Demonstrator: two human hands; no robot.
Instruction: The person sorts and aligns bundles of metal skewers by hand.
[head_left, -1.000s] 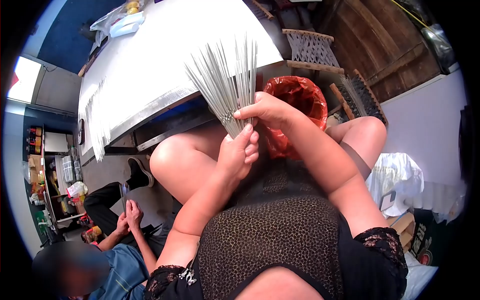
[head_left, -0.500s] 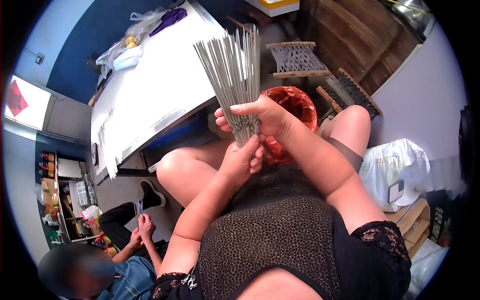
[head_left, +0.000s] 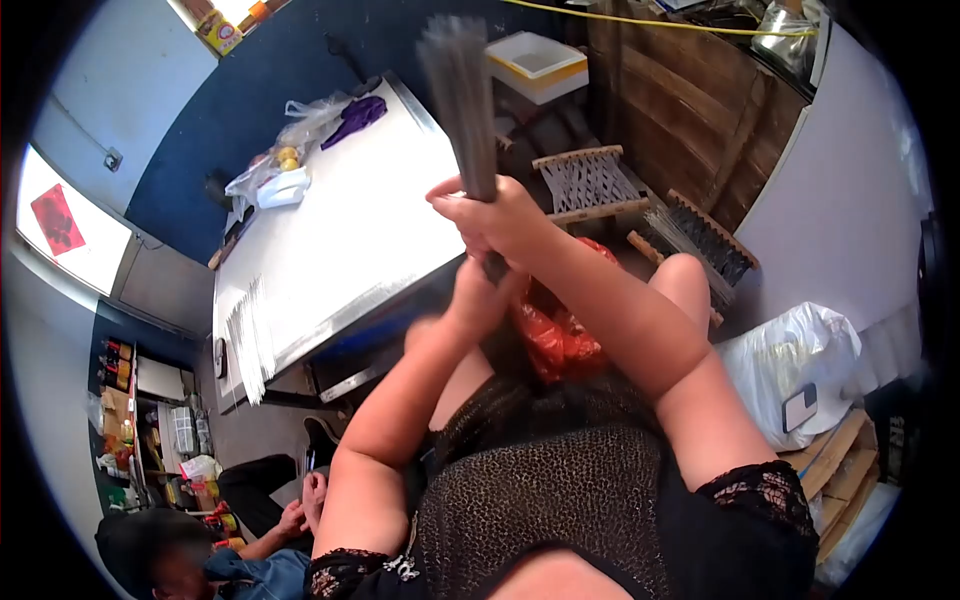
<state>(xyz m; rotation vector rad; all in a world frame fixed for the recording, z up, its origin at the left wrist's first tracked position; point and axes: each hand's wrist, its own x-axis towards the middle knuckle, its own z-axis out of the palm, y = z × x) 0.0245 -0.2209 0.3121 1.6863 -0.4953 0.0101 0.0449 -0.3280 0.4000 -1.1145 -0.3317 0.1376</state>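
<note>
A bundle of thin grey metal rods [head_left: 468, 120] stands nearly upright in front of me, its upper end blurred by motion. My right hand [head_left: 500, 222] is closed around it at mid-length, thumb across the front. Lower down, my left hand [head_left: 478, 297] grips the bundle near its bottom end, which the fingers mostly hide. Just behind and below my hands is a container lined with a red plastic bag [head_left: 562, 338]. The white table [head_left: 350, 235] lies beyond, to the left, with a row of thin pale rods [head_left: 250, 340] along its near left edge.
A co-worker's hands [head_left: 305, 503] hold thin sticks at lower left. Woven-top stools [head_left: 588, 182] stand to the right, one bearing loose rods [head_left: 672, 235]. A white sack [head_left: 760, 355] with a phone [head_left: 800, 408] is at my right. A white box [head_left: 540, 68] stands at the back.
Both hands and the bundle have risen and moved slightly away from me. The fanned rods are now drawn into a tighter bunch. My view has shifted upward.
</note>
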